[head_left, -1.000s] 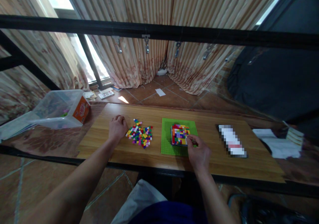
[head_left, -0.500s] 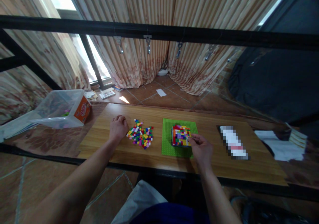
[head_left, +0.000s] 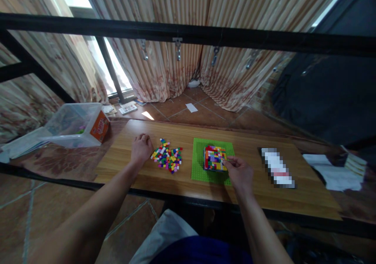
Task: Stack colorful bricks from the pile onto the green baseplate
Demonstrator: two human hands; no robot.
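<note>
A green baseplate (head_left: 199, 169) lies on the wooden table (head_left: 182, 181). On it stands a block of many-coloured small bricks (head_left: 214, 157). My right hand (head_left: 239, 172) rests at the block's right front corner with its fingers pinched together against the bricks; I cannot make out anything in the pinch. A loose pile of small coloured bricks (head_left: 167, 158) lies left of the baseplate. My left hand (head_left: 141, 148) sits on the table just left of that pile, its fingers curled under.
A clear plastic tub (head_left: 75, 125) with an orange label lies tipped at the far left. A blurred flat object (head_left: 277, 167) lies on the table's right side, white papers (head_left: 335, 174) beyond it. A black bar (head_left: 188, 35) crosses overhead.
My right hand has crept slightly up and right along the brick block's right edge. The left hand stays by the loose pile. The view has shifted a little.
</note>
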